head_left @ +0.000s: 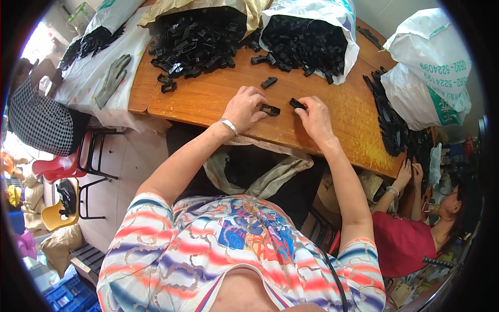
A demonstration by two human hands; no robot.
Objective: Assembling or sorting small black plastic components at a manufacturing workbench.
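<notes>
My left hand rests on the wooden table with its fingers on a small black plastic buckle part. A silver bracelet circles that wrist. My right hand lies just to the right, fingertips gripping another black plastic part. One loose black part lies a little farther back on the table. Behind it two open sacks spill heaps of black parts: a tan sack at the left, a white sack at the right.
A grey glove lies on white bags at the left. A row of black parts lies along the table's right edge beside white sacks. Another person in red works at the right. An open bag hangs below the table edge. Red and yellow chairs stand at the left.
</notes>
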